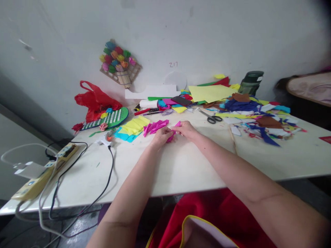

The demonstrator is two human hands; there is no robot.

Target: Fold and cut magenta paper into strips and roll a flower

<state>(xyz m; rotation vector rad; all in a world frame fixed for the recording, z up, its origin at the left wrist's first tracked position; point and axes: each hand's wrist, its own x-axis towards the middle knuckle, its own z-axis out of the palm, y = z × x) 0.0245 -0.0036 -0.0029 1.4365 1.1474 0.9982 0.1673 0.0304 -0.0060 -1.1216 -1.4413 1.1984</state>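
Note:
My left hand [163, 135] is closed on a small piece of pink paper, low over the white table. Beside it on the right, my right hand [184, 130] pinches pink paper too, with a pink tip showing above its fingers. Whether both hold one piece or two cannot be made out. Just behind my left hand lie folded pink papers [156, 126]. Left of these are yellow folded papers [136, 125], partly over blue papers [126, 135].
Scissors [214, 119] lie behind my right hand, beside a heap of paper scraps [269, 122]. At the left are a glue gun [104, 139] with a cord, a power strip [43, 175] and a red bag [94, 100]. A dark bottle [250, 83] stands at the back right.

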